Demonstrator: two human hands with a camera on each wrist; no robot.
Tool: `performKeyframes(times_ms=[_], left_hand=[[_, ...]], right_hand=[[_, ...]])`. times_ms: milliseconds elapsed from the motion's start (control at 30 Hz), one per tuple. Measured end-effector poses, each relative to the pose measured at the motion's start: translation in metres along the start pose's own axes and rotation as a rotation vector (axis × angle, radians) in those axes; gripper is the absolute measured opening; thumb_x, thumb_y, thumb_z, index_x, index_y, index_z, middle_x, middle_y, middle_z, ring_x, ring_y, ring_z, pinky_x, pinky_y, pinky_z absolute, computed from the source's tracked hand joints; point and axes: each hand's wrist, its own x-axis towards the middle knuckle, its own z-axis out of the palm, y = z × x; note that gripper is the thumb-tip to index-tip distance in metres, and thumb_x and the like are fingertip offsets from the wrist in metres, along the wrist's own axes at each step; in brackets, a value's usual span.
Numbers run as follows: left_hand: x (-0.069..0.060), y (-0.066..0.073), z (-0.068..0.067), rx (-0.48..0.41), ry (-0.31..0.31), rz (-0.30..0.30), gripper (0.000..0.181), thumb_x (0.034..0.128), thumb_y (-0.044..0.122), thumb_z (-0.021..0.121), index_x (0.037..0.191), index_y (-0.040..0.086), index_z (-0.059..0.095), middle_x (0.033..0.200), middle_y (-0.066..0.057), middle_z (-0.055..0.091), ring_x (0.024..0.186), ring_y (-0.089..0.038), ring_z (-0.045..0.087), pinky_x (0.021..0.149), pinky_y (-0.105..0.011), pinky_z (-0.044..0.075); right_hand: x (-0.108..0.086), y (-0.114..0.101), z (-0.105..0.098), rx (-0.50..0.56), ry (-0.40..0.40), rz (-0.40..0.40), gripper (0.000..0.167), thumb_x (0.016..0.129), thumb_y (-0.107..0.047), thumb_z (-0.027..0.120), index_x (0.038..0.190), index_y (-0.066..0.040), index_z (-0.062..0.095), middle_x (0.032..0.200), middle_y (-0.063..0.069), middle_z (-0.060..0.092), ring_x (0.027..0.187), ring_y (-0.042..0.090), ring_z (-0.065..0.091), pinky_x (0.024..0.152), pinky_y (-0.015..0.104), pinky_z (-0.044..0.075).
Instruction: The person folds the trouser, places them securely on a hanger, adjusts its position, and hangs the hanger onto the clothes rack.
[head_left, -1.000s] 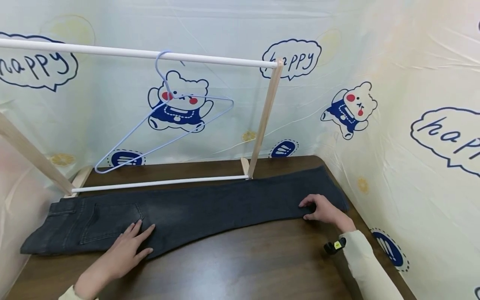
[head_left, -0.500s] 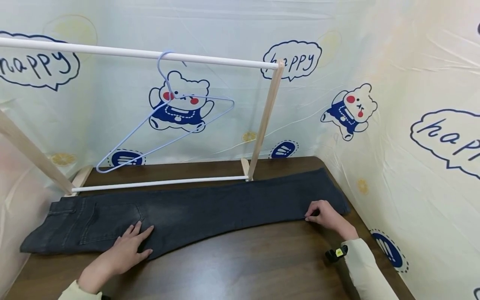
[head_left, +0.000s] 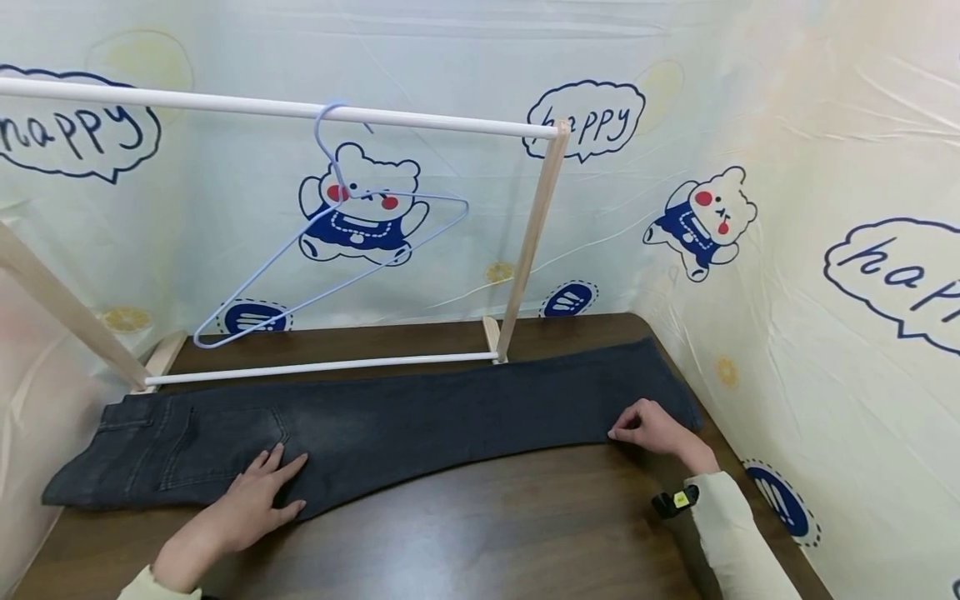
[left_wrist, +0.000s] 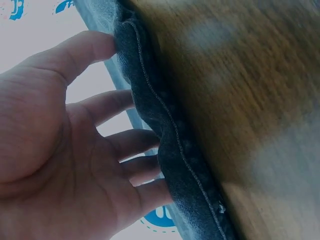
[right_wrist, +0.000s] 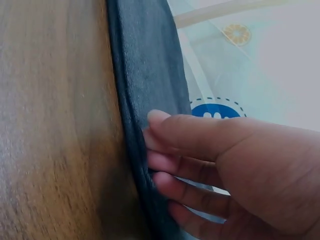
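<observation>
Dark grey jeans [head_left: 420,412] lie folded lengthwise on the brown table [head_left: 450,533], waist at the left, leg ends at the right. The left hand [head_left: 251,504] rests on them with spread fingers, just below the back pocket. In the left wrist view, the fingertips of that hand [left_wrist: 90,140] touch the cloth beside a stitched seam [left_wrist: 167,112]. Near the leg ends, the right hand [head_left: 654,429] pinches the near edge between thumb and fingers. The right wrist view shows this hand [right_wrist: 225,170] with its fingertips at the layered edge of the jeans [right_wrist: 150,65].
Behind the jeans stands a rack with a white top rail [head_left: 225,102], a wooden post [head_left: 534,242] and a white lower bar [head_left: 322,367]. A light blue hanger [head_left: 262,271] hangs from the top rail. Printed sheeting [head_left: 810,333] surrounds the table at the back and sides.
The right hand's thumb and fingers have closed together on the near edge, and the hand sits slightly lower and further right than a second ago. The left hand has hardly moved.
</observation>
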Motion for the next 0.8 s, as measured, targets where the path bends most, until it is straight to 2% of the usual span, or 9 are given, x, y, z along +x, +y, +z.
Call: performKeyframes(times_ms=[100,167,267,367,467,600,700,800], left_hand=[[0.003,0.004,-0.005,0.038,0.013,0.021,0.075,0.0912,0.041,0.075,0.144,-0.007,0.051,0.145,-0.05,0.031,0.132,-0.068,0.033,0.096,-0.075,0.039],[0.007,0.009,-0.009,0.063,0.064,0.054,0.074,0.091,0.038,0.076,0.144,-0.006,0.05,0.145,-0.048,0.036,0.131,-0.066,0.037,0.098,-0.072,0.041],[0.014,0.017,-0.013,0.087,0.168,0.124,0.075,0.0907,0.033,0.077,0.15,-0.001,0.046,0.146,-0.045,0.038,0.132,-0.064,0.039,0.1,-0.073,0.039],[0.022,0.019,-0.015,0.109,0.237,0.177,0.081,0.0896,0.037,0.077,0.155,0.005,0.041,0.152,-0.041,0.034,0.136,-0.064,0.033,0.103,-0.077,0.031],[0.03,0.017,-0.017,0.105,0.216,0.18,0.09,0.0859,0.045,0.079,0.157,0.007,0.038,0.159,-0.037,0.023,0.142,-0.062,0.023,0.107,-0.079,0.022],[0.04,0.008,-0.016,0.08,0.159,0.175,0.106,0.0768,0.054,0.083,0.158,0.005,0.035,0.164,-0.033,0.012,0.146,-0.059,0.014,0.11,-0.079,0.012],[0.047,-0.001,-0.012,0.053,0.124,0.181,0.111,0.0741,0.058,0.083,0.158,0.007,0.033,0.164,-0.031,0.013,0.147,-0.059,0.013,0.11,-0.08,0.01],[0.052,-0.006,-0.007,0.015,0.101,0.184,0.106,0.0774,0.059,0.08,0.158,0.007,0.035,0.164,-0.032,0.017,0.146,-0.06,0.014,0.108,-0.082,0.007]], right_hand=[[0.0,0.0,-0.005,-0.005,0.029,0.045,0.009,0.093,-0.014,0.074,0.09,-0.008,0.081,0.086,0.0,0.076,0.074,0.004,0.062,0.063,0.023,0.052],[0.0,0.001,-0.008,-0.029,0.072,0.074,0.009,0.093,-0.014,0.074,0.095,-0.006,0.08,0.09,0.004,0.076,0.079,0.011,0.066,0.068,0.027,0.055],[0.0,0.007,-0.014,-0.095,0.136,0.099,0.016,0.093,-0.013,0.074,0.104,-0.002,0.077,0.103,0.012,0.075,0.097,0.027,0.069,0.083,0.042,0.057],[-0.001,0.018,-0.019,-0.17,0.179,0.139,0.03,0.093,-0.014,0.074,0.115,0.006,0.071,0.118,0.026,0.068,0.115,0.045,0.062,0.098,0.058,0.049],[-0.002,0.031,-0.025,-0.222,0.201,0.208,0.045,0.094,-0.016,0.072,0.126,0.014,0.061,0.131,0.039,0.056,0.126,0.056,0.049,0.105,0.066,0.04],[-0.004,0.047,-0.032,-0.256,0.214,0.321,0.057,0.097,-0.018,0.067,0.133,0.022,0.049,0.138,0.049,0.042,0.129,0.064,0.04,0.106,0.069,0.035],[-0.005,0.057,-0.034,-0.263,0.237,0.398,0.057,0.1,-0.019,0.062,0.134,0.024,0.046,0.136,0.049,0.043,0.126,0.064,0.042,0.104,0.068,0.038],[-0.003,0.063,-0.036,-0.234,0.261,0.487,0.057,0.103,-0.021,0.056,0.134,0.024,0.045,0.133,0.048,0.046,0.124,0.062,0.046,0.102,0.066,0.041]])
